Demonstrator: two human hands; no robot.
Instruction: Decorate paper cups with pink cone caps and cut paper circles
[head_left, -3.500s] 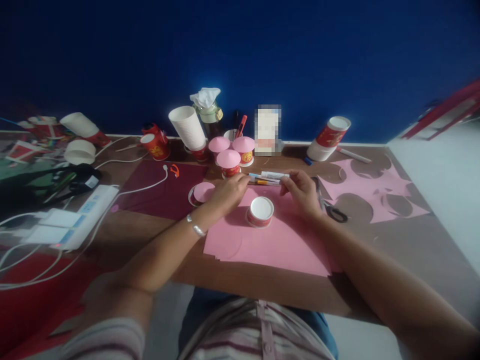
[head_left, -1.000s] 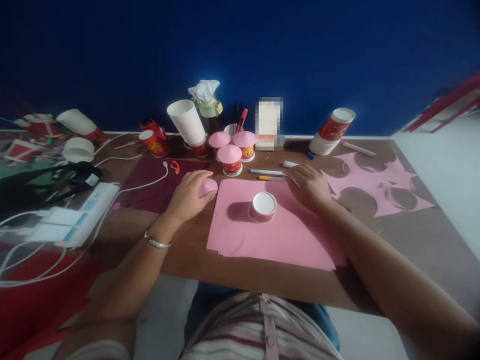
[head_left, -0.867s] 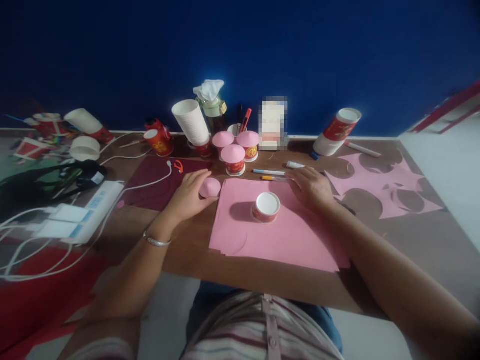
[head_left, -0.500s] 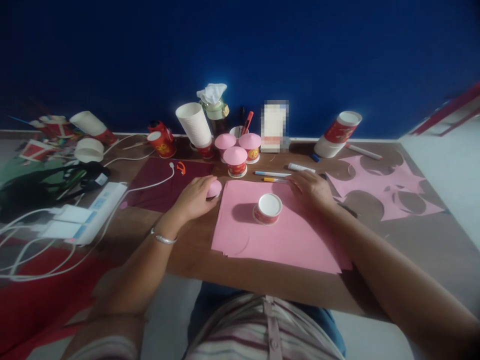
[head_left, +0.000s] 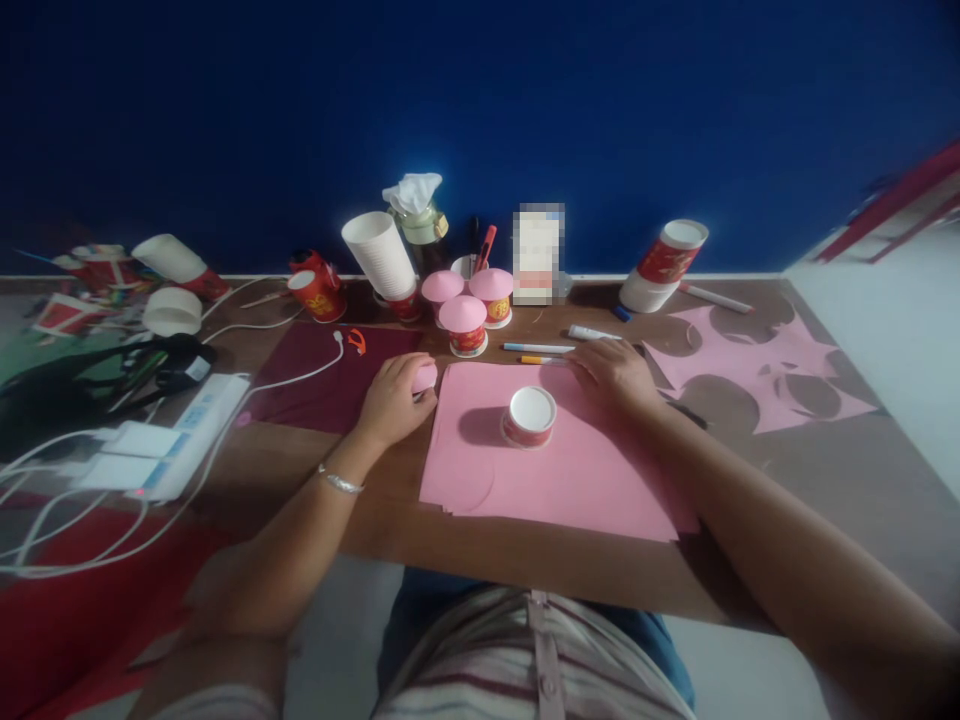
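Note:
My left hand (head_left: 391, 405) curls around a small pink rounded object (head_left: 424, 377) on the table, left of a stack of pink paper (head_left: 480, 490). The fingers hide most of that object. My right hand (head_left: 616, 374) rests palm down at the paper's far right corner, fingers stretched out, seemingly holding nothing. Its fingertips are close to an orange-and-white marker (head_left: 541, 360) and a blue-and-white marker (head_left: 536, 348). Between my hands, a short red-and-white paper cup piece (head_left: 529, 415) sits on the paper, white face up.
Three cups with pink cone roofs (head_left: 463, 315) stand behind the paper. Stacked white cups (head_left: 380, 255) lean behind them. Pink paper offcuts (head_left: 757, 365) lie at right. At left are a power strip (head_left: 187, 440) with cables and a dark red sheet (head_left: 300, 375).
The view has shifted slightly, moving the table items a little to the left. Both hands keep nearly the same places, my left fingers still around the pink object.

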